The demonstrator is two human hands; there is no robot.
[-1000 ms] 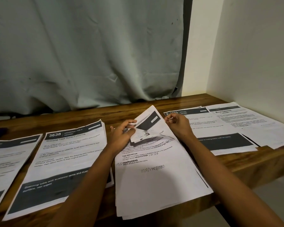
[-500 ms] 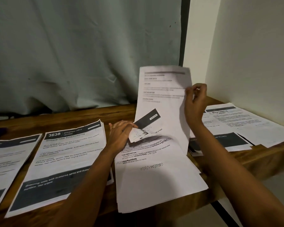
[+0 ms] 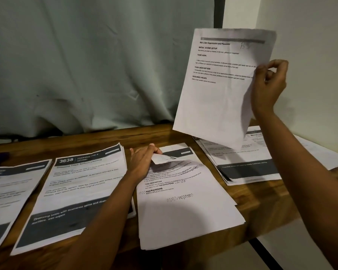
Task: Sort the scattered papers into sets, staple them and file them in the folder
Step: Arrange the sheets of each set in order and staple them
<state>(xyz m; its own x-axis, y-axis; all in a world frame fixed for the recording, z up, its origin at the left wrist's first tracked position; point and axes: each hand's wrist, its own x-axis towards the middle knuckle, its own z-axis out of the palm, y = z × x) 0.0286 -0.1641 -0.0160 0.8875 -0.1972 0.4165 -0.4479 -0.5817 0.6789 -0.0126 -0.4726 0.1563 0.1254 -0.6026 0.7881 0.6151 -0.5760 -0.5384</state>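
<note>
Right hand (image 3: 269, 88) pinching a white printed sheet (image 3: 220, 90) up high, left hand (image 3: 142, 162) curling a corner of the middle paper pile (image 3: 183, 207)

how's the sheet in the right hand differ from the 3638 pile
The raised sheet hangs upright, pinched by the right hand; the 3638 pile lies flat on the table. The sheet is mostly white; the pile's top page has dark bands. Both are printed paper.
</note>
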